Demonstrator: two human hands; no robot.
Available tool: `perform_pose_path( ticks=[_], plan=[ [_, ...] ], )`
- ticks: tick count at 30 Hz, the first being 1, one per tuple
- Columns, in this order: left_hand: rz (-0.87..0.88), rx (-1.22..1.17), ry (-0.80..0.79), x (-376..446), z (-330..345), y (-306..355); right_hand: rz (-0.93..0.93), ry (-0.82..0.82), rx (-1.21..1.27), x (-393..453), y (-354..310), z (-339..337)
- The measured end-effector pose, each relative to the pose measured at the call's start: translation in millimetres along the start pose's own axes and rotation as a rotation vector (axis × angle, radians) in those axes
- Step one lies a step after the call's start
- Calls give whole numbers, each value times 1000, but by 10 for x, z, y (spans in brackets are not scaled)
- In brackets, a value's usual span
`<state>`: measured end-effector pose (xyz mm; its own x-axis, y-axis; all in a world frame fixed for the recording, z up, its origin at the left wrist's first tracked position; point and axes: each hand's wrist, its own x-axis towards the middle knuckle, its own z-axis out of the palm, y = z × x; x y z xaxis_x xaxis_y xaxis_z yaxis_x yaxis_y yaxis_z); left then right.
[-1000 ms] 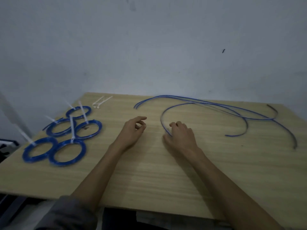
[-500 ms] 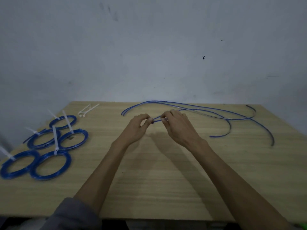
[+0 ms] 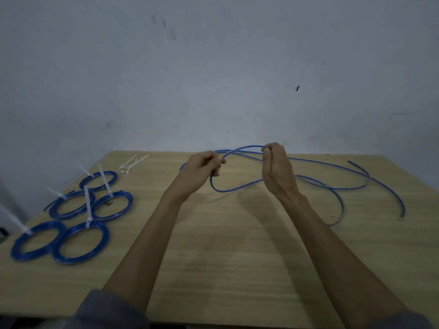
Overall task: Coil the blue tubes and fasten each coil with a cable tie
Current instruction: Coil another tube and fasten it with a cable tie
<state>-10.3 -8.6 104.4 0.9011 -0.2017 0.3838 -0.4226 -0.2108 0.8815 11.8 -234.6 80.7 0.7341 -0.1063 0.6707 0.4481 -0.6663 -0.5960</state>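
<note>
Both hands are raised above the wooden table [image 3: 237,257]. My left hand [image 3: 202,166] pinches one end of a blue tube [image 3: 234,188] between thumb and fingers. My right hand [image 3: 276,169] pinches the same tube further along, and a first loop hangs between the two hands. The tube's loose length trails right across the table among other loose blue tubes [image 3: 351,188]. Several finished blue coils [image 3: 80,242], each with a white cable tie, lie at the left. Spare white cable ties [image 3: 131,162] lie near the back left edge.
A pale wall [image 3: 213,67] rises directly behind the table's far edge. The table's left edge runs close to the finished coils. A grey sleeve [image 3: 104,312] shows at the bottom left.
The hands took up the tube's end from the table, lifted it, then drew apart so a loop formed between them. The camera view tilted upward.
</note>
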Motion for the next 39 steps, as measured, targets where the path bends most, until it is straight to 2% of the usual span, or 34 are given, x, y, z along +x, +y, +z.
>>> perform_pose_path(
  ticks=[3, 6, 9, 12, 15, 17, 19, 25, 28, 32, 39],
  plan=[
    [-74, -272, 90, 30, 18, 70, 4, -94, 8, -166, 74, 177],
    [-162, -394, 24, 49, 48, 112, 73, -146, 34, -191, 85, 286],
    [-178, -485, -37, 65, 105, 100, 231, -193, 247, -163, -32, 289],
    [-83, -493, 7, 64, 130, 35, 265, -246, 417, -151, -157, 262],
    [-40, -377, 118, 63, 172, 4, 251, -300, 451, -162, -218, 268],
    [-31, -268, 192, 67, 214, -6, 234, -351, 433, -194, -224, 290],
    [-23, -199, 203, 73, 249, -39, 185, -390, 359, -224, -218, 328],
    [-68, -268, 79, 134, 258, -206, 162, -272, 288, -243, -105, 443],
    [-30, -206, 36, 87, 289, -239, 137, -319, 221, -242, -118, 470],
    [21, -251, 37, 42, 355, -291, 101, -384, 113, -234, -131, 486],
    [19, -202, 116, 26, 374, -424, 27, -590, -129, -177, -188, 437]
  ],
)
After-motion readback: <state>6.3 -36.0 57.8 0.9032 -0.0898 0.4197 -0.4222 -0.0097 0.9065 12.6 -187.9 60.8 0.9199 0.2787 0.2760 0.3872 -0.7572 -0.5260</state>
